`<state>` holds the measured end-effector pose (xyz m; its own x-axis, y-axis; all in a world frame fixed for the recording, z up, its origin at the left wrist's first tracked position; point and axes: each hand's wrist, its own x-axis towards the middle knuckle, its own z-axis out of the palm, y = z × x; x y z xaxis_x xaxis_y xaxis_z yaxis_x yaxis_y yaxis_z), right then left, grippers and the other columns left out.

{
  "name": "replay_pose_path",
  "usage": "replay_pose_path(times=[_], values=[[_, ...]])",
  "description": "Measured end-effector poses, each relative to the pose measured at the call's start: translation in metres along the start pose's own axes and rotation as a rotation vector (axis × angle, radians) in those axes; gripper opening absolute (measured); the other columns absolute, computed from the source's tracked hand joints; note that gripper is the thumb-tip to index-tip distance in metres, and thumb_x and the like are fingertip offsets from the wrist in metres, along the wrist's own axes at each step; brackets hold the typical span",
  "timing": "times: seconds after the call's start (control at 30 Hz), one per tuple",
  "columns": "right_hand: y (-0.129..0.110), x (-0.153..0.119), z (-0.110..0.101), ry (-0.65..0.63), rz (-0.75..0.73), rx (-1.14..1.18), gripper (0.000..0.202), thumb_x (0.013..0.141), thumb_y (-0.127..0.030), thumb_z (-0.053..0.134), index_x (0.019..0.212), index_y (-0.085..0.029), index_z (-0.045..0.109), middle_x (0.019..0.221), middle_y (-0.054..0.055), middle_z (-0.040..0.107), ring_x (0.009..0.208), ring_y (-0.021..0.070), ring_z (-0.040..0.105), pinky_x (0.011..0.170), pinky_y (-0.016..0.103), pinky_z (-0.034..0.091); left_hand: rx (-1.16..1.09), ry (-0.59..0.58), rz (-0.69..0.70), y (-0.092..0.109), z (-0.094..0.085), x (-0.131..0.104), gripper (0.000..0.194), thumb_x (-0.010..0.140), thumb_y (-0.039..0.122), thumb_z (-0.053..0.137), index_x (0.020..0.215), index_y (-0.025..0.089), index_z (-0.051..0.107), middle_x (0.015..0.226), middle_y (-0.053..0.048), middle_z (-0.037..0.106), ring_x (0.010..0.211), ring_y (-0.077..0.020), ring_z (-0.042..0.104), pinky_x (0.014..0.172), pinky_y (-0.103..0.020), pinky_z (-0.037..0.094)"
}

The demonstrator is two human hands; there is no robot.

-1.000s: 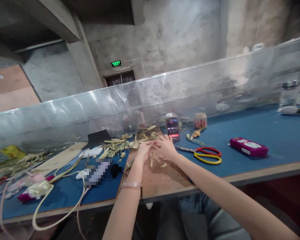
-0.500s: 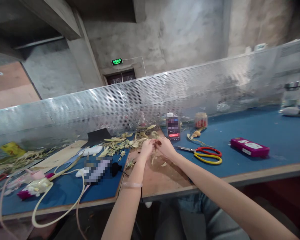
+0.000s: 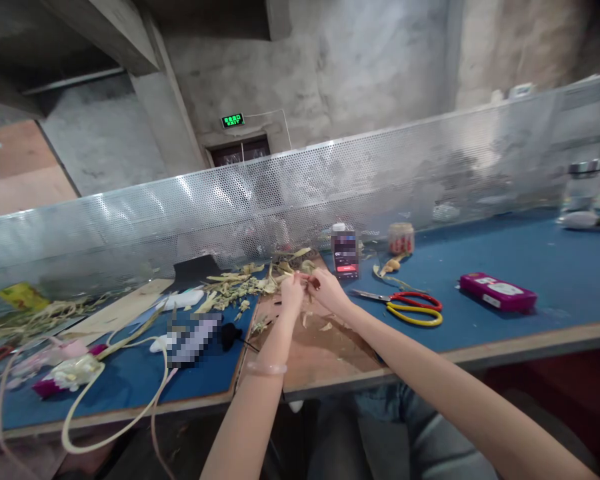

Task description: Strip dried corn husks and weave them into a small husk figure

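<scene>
Close together over a wooden board (image 3: 325, 360), my left hand (image 3: 293, 291) and my right hand (image 3: 329, 291) both have their fingers pinched. A small dark reddish-brown bit shows at the right fingers, too small to name. What the left fingers hold is hidden. Dried, pale green-yellow leaves (image 3: 240, 287) lie in a heap just beyond and to the left of my hands. A few leaf scraps (image 3: 326, 327) are scattered on the board beneath them. Scissors (image 3: 415, 308) with one red and one yellow handle rest to the right of my right hand.
A phone (image 3: 347, 257) stands upright behind my hands, with a jar (image 3: 401, 239) to its right. On the blue tabletop (image 3: 485, 250) lies a purple packet (image 3: 497, 292). Pale looped strips (image 3: 83, 400) hang over the front edge at left. A perforated metal screen (image 3: 260, 187) runs along the back.
My hands stay together over the board, and their fingers have shifted slightly, with the left fingertips reaching a little further toward the right hand. The whole view has tilted a touch.
</scene>
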<state>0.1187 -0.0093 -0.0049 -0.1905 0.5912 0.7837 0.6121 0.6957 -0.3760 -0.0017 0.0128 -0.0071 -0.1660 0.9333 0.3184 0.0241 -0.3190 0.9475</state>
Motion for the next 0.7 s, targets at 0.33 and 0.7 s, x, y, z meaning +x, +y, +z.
replay_pose_path(times=[0.33, 0.7], values=[[0.014, -0.002, -0.007, 0.031, -0.058, 0.061, 0.013, 0.082, -0.021, 0.044, 0.084, -0.018, 0.057, 0.084, 0.006, 0.056, 0.085, 0.0184, 0.049, 0.076, 0.028, 0.038, -0.076, -0.062, -0.012, 0.007, 0.0, -0.004, 0.032, 0.08, 0.043, 0.047, 0.069, 0.016, 0.06, 0.057, -0.003, 0.062, 0.054, -0.0151, 0.059, 0.061, -0.028, 0.047], [0.037, 0.004, -0.014, -0.042, 0.135, 0.052, 0.013, 0.081, -0.024, 0.051, 0.081, -0.018, 0.063, 0.089, 0.005, 0.059, 0.089, 0.0181, 0.049, 0.077, 0.029, 0.033, -0.159, -0.193, -0.032, 0.016, -0.001, -0.01, 0.022, 0.074, 0.036, 0.059, 0.071, 0.015, 0.061, 0.067, -0.006, 0.067, 0.066, -0.0192, 0.064, 0.071, -0.036, 0.05]])
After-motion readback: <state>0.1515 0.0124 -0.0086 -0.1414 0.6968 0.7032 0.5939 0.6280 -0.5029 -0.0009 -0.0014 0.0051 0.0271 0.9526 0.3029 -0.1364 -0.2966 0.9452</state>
